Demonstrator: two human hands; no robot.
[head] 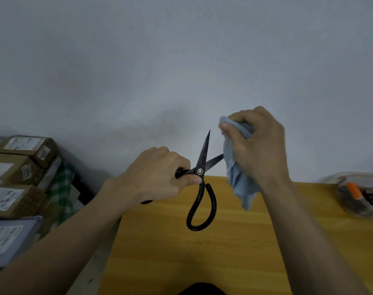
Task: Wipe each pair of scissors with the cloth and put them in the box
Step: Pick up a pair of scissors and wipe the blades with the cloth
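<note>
**Above the table edge: scissors open, cloth on one blade**

Over the far edge of the table [234, 252], we hold the scissors [200, 182] up in our left hand [158, 175]. Its fingers are curled tight round one black handle loop, thumb lying just below the pivot screw. The other loop hangs free toward the tabletop. The blades stand apart: one points up toward the wall, the other slants right.

Our right hand [257, 143] grips a bunched blue cloth [238, 173], fingers and thumb pinched closed on its top while the loose end trails down. The slanted blade's tip runs into the cloth and is hidden there; we cannot tell how far the fabric wraps it.

At the table's right edge sits a clear box [359, 194] with an orange-handled tool and dark items inside, too blurred to name. Well apart on the left, cardboard cartons [17, 173] with labels are stacked off the table.
</note>
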